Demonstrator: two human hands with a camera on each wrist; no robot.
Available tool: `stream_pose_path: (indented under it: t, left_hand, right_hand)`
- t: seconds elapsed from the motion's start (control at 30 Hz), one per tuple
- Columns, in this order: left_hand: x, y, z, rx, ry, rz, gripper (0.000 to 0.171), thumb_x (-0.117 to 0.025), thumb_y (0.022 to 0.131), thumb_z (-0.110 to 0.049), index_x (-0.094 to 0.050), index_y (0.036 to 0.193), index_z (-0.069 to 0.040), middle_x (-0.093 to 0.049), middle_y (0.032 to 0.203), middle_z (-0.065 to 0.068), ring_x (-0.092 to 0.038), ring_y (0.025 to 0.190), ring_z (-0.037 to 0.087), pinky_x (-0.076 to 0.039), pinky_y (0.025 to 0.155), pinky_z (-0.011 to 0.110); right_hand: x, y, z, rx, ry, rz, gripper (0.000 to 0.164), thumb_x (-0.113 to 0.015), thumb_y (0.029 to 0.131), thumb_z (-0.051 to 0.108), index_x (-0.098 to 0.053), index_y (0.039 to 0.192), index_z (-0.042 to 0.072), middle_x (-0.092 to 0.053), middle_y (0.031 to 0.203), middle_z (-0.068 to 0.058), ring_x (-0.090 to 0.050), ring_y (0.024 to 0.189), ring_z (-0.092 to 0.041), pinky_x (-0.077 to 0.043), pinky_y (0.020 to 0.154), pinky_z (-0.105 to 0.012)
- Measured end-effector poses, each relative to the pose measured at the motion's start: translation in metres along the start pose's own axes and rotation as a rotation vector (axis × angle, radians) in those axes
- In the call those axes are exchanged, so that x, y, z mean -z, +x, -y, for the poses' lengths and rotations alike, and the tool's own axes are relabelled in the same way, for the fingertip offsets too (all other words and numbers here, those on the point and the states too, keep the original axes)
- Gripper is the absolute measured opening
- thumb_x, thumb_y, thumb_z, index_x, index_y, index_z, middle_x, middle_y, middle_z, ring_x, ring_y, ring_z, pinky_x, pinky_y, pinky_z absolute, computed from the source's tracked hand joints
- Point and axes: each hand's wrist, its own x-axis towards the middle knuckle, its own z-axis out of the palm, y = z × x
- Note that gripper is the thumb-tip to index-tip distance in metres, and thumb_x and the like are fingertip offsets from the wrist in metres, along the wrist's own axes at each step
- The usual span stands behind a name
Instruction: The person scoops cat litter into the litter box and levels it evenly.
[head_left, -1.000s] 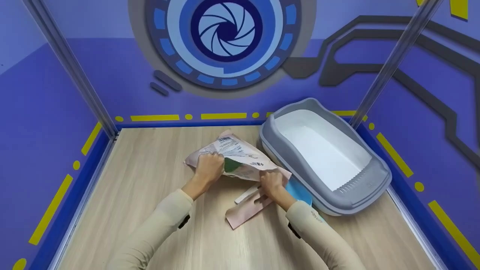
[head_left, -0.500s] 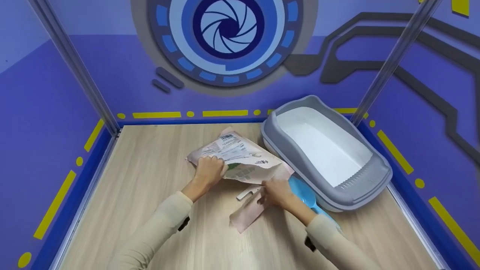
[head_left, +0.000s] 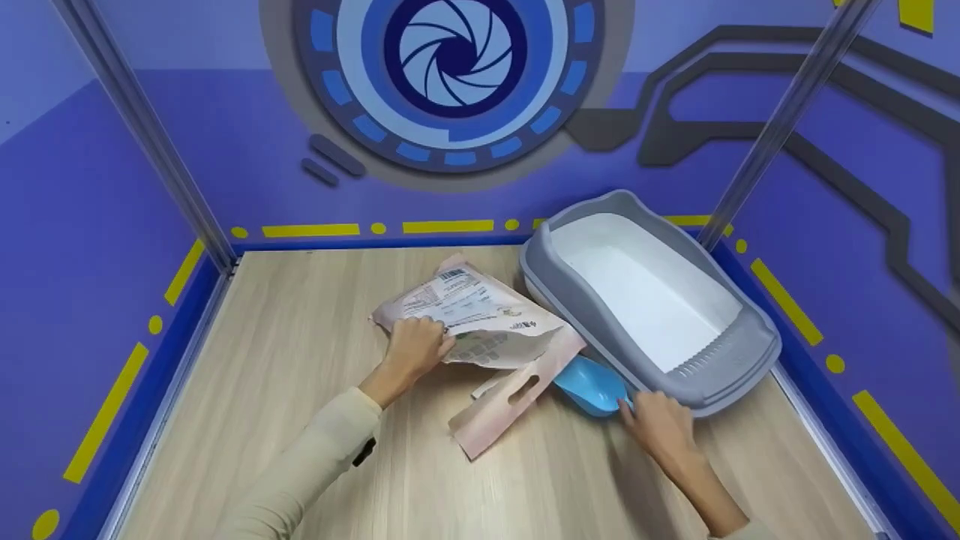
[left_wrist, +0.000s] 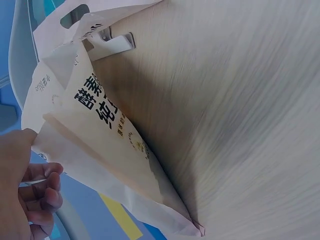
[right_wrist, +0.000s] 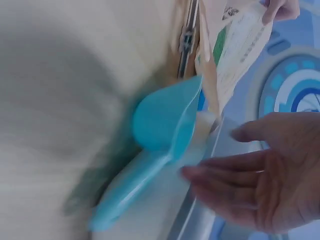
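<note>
My left hand (head_left: 414, 349) pinches the open edge of a pale pink printed bag (head_left: 465, 292). In the left wrist view the thumb lies over the bag's edge (left_wrist: 75, 145), with the other fingers curled behind it. A torn strip with a handle hole (head_left: 517, 401) hangs from the bag's right corner, and the bag's mouth gapes. My right hand (head_left: 664, 429) reaches over the handle of a blue scoop (head_left: 592, 384). Its fingers are spread and apart from the scoop (right_wrist: 162, 117) in the right wrist view.
A grey litter box (head_left: 555, 277) with a white inside stands on the right, against the back wall. The scoop lies along its near side. Partly under the torn strip is a slim white object (head_left: 484, 388). Purple panels enclose the wooden table (head_left: 315, 300).
My right hand has let go of the torn strip and moved right to the scoop's handle. The left hand keeps its hold on the bag.
</note>
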Motion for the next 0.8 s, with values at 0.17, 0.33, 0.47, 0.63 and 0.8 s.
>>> stream_pose_path:
  t: [0.17,0.33,0.47,0.63,0.8]
  left_hand:
    - [-0.001,0.004,0.003,0.006,0.003,-0.045,0.042,-0.07,0.09,-0.036,-0.059,0.058,-0.011,-0.06,0.057,0.007,-0.055,0.047,0.024,-0.045,0.043,0.04]
    - [-0.001,0.007,0.005,0.026,0.001,-0.051,0.043,-0.071,0.09,-0.037,-0.06,0.06,-0.009,-0.061,0.058,0.008,-0.056,0.048,0.026,-0.045,0.044,0.042]
    - [-0.003,0.007,0.004,0.021,-0.005,-0.04,0.043,-0.07,0.09,-0.038,-0.058,0.06,-0.01,-0.058,0.056,0.007,-0.054,0.047,0.025,-0.044,0.043,0.041]
    - [-0.005,0.006,0.003,0.019,-0.016,-0.037,0.043,-0.07,0.089,-0.036,-0.056,0.058,-0.011,-0.055,0.054,0.005,-0.05,0.045,0.023,-0.043,0.042,0.04]
    - [-0.005,0.009,0.002,0.025,-0.045,-0.035,0.044,-0.07,0.089,-0.035,-0.054,0.056,-0.011,-0.053,0.053,0.005,-0.043,0.046,0.021,-0.042,0.041,0.04]
  right_hand:
    - [-0.013,-0.012,-0.021,-0.031,0.015,0.097,0.03,-0.075,0.09,0.026,-0.059,0.081,0.002,-0.055,0.063,-0.011,-0.058,0.056,-0.028,-0.043,0.046,-0.046]
    - [-0.034,-0.018,-0.021,0.029,-0.025,-0.086,0.033,-0.083,0.081,0.017,-0.064,0.097,-0.003,-0.067,0.075,-0.022,-0.066,0.062,-0.043,-0.048,0.049,-0.053]
    - [-0.049,-0.028,-0.018,0.039,-0.112,-0.165,0.035,-0.087,0.074,0.013,-0.064,0.095,-0.003,-0.064,0.08,-0.023,-0.065,0.07,-0.043,-0.05,0.054,-0.052]
    - [-0.058,-0.035,-0.022,-0.004,-0.058,-0.056,0.028,-0.08,0.082,0.017,-0.066,0.097,-0.002,-0.064,0.09,-0.023,-0.065,0.083,-0.043,-0.053,0.061,-0.054]
    - [-0.048,-0.033,-0.027,-0.055,0.158,0.047,0.021,-0.07,0.093,0.017,-0.059,0.098,0.0,-0.053,0.075,-0.009,-0.058,0.066,-0.025,-0.048,0.053,-0.044]
